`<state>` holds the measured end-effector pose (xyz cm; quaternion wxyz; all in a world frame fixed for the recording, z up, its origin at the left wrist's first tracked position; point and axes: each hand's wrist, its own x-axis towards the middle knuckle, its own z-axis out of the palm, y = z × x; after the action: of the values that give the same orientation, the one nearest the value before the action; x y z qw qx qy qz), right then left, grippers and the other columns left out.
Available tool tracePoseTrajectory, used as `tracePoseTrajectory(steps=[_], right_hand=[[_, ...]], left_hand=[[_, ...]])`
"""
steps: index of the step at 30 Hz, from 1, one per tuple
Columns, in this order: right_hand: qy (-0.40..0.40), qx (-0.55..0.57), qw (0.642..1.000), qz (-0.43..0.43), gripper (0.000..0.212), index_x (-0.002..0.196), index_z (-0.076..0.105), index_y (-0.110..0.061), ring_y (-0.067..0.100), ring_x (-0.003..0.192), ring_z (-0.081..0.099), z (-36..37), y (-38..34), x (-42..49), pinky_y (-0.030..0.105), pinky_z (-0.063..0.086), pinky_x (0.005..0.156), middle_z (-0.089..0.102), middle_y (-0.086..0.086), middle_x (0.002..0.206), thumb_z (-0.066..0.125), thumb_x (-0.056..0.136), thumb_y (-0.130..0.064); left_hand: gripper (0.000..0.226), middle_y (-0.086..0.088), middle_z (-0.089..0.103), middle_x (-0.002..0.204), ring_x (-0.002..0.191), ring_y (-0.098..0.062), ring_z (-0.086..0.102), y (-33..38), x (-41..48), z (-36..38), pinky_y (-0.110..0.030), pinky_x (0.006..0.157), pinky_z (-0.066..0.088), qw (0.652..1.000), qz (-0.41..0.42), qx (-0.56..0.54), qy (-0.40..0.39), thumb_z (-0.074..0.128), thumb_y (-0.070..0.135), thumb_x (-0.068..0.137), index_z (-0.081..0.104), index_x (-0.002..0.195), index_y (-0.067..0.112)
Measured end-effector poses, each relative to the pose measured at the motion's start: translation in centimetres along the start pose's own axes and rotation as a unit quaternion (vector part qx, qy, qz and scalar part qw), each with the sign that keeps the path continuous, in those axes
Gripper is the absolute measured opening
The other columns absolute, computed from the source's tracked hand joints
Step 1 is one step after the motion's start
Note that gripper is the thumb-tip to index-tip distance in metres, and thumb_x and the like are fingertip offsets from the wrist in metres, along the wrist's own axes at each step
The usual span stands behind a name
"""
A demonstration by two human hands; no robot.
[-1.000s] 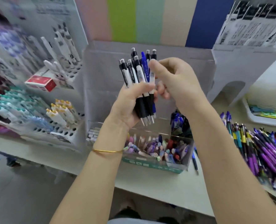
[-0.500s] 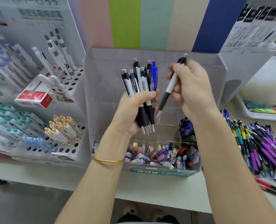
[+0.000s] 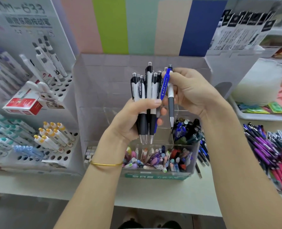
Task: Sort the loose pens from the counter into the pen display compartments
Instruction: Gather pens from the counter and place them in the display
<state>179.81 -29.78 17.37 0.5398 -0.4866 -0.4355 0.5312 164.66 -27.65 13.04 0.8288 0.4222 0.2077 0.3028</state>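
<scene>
Starting at the far left, a perforated rack (image 3: pixel 61 146) is seen with about eight yellow-capped pens (image 3: pixel 51 133) stood in its holes. It is not being touched, and no part in the sort can be assigned to it.

Next, a bundle of pens (image 3: pixel 145 90) is gripped upright in the left hand (image 3: pixel 130 119), with fingers and thumb curled round the barrels, in front of the clear pen display (image 3: pixel 104 96). About eight tops can be counted, one blue and the rest black and white; an exact count is prevented by overlap.

Just right of the bundle, a single white-and-grey pen (image 3: pixel 170 100) is pinched near its top by the right hand (image 3: pixel 191 91), with its tip hanging down. Whether it touches the blue pen beside it cannot be told.

Below the hands, two filled compartments are counted. The near compartment (image 3: pixel 153 175) is crowded with small pastel pieces, too many to number. In the far right one, blue and black pens (image 3: pixel 186 129) are stood, probably more than a dozen.

Farther right, a few dark pens (image 3: pixel 203 156) are laid on the counter (image 3: pixel 153 199) just beside the display. Beyond them a wide pile of loose pens (image 3: pixel 272 151), mostly purple and red, is spread by the dozen.

The task is judged well short of done: some pens are housed, roughly nine are in hand and not yet placed, and the pile at the right is left to be sorted.
</scene>
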Motion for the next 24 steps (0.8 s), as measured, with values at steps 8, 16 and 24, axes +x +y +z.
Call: tracePoseTrajectory(steps=[8, 16, 24], right_hand=[[0.185, -0.067, 0.973, -0.119, 0.023, 0.074, 0.048, -0.013, 0.008, 0.035, 0.042, -2.3, -1.4, 0.3, 0.02, 0.035, 0.033, 0.048, 0.0, 0.05, 0.054, 0.096, -0.013], [0.227, -0.083, 0.955, -0.169, 0.016, 0.085, 0.045, -0.013, 0.009, 0.046, 0.054, -3.6, -1.1, -0.9, 0.028, 0.052, 0.044, 0.056, 0.006, 0.07, 0.055, 0.097, -0.016], [0.251, -0.09, 0.929, -0.257, 0.014, 0.09, 0.043, -0.018, 0.016, 0.062, 0.065, -3.8, -1.6, -2.2, 0.033, 0.057, 0.055, 0.062, 0.013, 0.086, 0.053, 0.097, -0.012]], left_hand=[[0.029, -0.004, 0.062, 0.073, 0.057, -0.009, 0.057, -1.3, -0.2, -0.2, -0.018, 0.047, 0.047, 0.984, -0.127, -0.101, -0.074, 0.079, 0.004, 0.058, 0.067, 0.084, 0.0], [0.026, -0.004, 0.068, 0.078, 0.054, -0.007, 0.057, 0.4, -0.3, -0.3, -0.017, 0.044, 0.046, 0.991, -0.095, -0.073, 0.056, 0.062, 0.0, 0.071, 0.059, 0.097, 0.0], [0.013, -0.004, 0.069, 0.074, 0.059, -0.007, 0.06, 0.7, 0.9, 1.7, -0.019, 0.049, 0.049, 0.992, -0.039, 0.039, 0.117, 0.05, -0.001, 0.091, 0.062, 0.094, -0.002]])
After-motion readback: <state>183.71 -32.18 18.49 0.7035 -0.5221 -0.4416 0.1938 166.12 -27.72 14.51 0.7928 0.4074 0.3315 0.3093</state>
